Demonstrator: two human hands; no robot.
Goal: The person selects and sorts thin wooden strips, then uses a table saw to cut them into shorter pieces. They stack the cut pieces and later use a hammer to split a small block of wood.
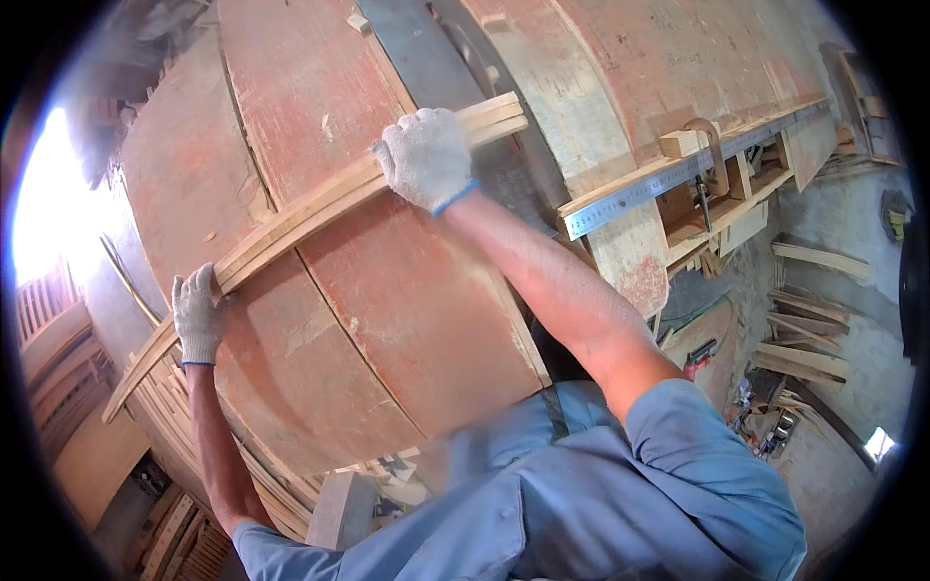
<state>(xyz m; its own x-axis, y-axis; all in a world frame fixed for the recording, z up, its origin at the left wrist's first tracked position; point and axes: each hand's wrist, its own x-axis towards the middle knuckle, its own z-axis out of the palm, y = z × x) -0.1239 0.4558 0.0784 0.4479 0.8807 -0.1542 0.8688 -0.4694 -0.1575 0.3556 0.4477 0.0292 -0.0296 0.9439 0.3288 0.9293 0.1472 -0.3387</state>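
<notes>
Long pale wooden strips (300, 221), laid together side by side, cross the worn reddish tabletop (397, 310) on a slant. Their near-left end sticks out past the table's left edge. My right hand (426, 160), in a white knitted glove with a blue cuff, is closed over them near the far-right end. Farther left, my left hand (200, 318), gloved the same way, grips the strips by the table's edge. Beyond my right hand, a dark metal plate (412, 44) is set into the tabletop.
To the right, a steel ruler (635, 192) runs along a wooden rail, with a C-clamp (715, 160) and a wood block (682, 144) on it. Shelved boards (809, 308) line the right wall. Thin strips (179, 402) are stacked below the table's left edge.
</notes>
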